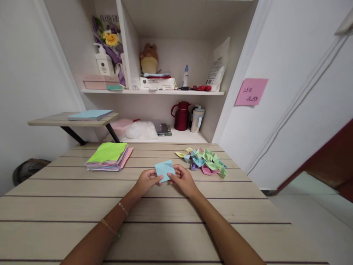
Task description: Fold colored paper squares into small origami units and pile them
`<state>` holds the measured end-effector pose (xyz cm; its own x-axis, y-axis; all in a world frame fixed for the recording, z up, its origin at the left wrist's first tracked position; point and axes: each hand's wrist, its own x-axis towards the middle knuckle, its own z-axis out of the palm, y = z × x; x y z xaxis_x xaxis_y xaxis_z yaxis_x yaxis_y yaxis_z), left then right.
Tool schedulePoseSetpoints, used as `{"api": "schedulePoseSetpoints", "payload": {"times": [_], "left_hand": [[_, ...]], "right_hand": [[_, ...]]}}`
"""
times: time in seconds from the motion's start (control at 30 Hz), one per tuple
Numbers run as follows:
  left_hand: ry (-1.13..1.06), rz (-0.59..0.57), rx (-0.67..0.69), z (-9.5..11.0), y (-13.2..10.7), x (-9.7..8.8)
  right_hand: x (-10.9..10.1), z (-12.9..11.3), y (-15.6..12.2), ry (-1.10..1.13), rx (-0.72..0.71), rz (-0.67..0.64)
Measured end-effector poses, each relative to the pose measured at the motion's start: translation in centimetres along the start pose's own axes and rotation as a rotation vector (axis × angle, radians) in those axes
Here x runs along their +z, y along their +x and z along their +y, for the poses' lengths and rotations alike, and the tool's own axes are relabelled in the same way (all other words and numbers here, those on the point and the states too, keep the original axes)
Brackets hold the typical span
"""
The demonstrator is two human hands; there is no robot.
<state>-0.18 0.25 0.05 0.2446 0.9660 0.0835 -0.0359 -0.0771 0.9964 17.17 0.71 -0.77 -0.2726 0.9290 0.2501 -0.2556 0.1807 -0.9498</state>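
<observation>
Fingertips of left hand (147, 181) and right hand (184, 179) pinch a light-blue folded paper square (164, 170) at its lower edge. Uneven pressure could skew its creases.

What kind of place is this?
Probably a room at home, used for paper craft. The left hand and right hand hold the blue paper over a table with a stack of coloured paper and a pile of folded pieces; the shelf behind carries a red jug.
</observation>
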Motion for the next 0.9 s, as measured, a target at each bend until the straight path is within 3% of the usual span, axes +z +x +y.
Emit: {"api": "schedulePoseSetpoints", "payload": {"times": [0.13, 0.37, 0.7, 0.9], "left_hand": [[0.020, 0.011, -0.008, 0.2, 0.0, -0.3], [-0.180, -0.028, -0.186, -0.2, 0.0, 0.0], [-0.211, 0.079, -0.173, -0.2, 0.1, -0.1], [-0.270, 0.132, -0.157, 0.2, -0.1, 0.2]], "right_hand": [[-0.2, 0.1, 0.1, -0.033, 0.020, -0.012], [-0.8, 0.1, 0.3, -0.051, -0.051, -0.007], [-0.6, -1.1, -0.2, -0.197, -0.082, -0.121], [-0.7, -0.8, 0.0, -0.212, -0.073, -0.012]]}}
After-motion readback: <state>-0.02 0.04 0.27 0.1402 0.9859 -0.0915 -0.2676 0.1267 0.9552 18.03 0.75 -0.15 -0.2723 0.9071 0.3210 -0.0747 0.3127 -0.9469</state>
